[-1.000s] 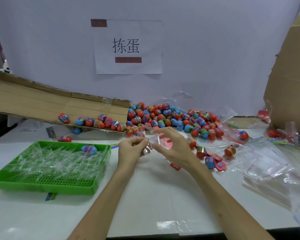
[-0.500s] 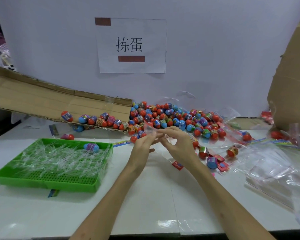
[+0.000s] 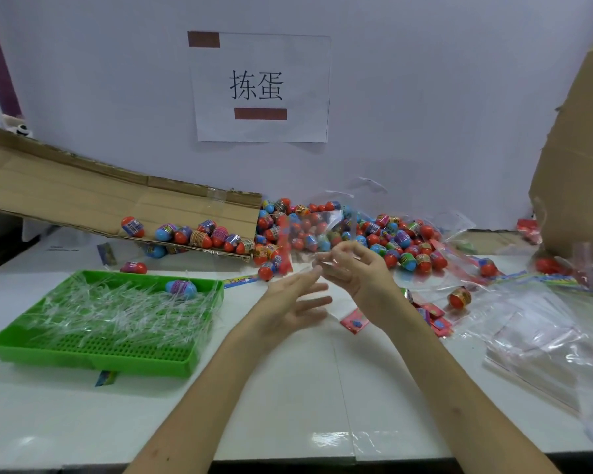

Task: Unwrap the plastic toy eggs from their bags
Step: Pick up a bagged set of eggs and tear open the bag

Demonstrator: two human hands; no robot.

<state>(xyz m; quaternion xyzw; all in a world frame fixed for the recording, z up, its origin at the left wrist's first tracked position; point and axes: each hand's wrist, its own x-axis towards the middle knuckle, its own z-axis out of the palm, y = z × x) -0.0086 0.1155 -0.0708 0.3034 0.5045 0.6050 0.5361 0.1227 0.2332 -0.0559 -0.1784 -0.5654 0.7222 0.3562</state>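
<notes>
Since half a second ago the left hand [image 3: 293, 302] has let go and dropped away. It now hangs open with its fingers spread, blurred, just above the table [image 3: 254, 405]. The right hand [image 3: 360, 268] alone pinches the clear bag [image 3: 308, 234], which stands up in front of the pile of eggs [image 3: 391, 241]. Eggs show through the film, so I cannot tell whether one sits inside it.

By my judgement the job is well under way but far from finished. A heap of empty bags [image 3: 545, 330] lies to the right. The green tray [image 3: 117, 362] is littered with clear plastic strips and holds one egg [image 3: 181, 289]. Some eggs at the right edge of the pile lie among clear film.

Counted:
- Two hands and one bag in hand.
- One tray with one egg in it.
- About nine eggs in a row on the cardboard flap [image 3: 83, 200].
- One egg [image 3: 134, 267] just behind the tray.
- One lone egg [image 3: 459, 297] near the empty bags.
- A few red packets [image 3: 355, 322] beside the right wrist.
- Dozens of eggs in the pile, too many to count.
</notes>
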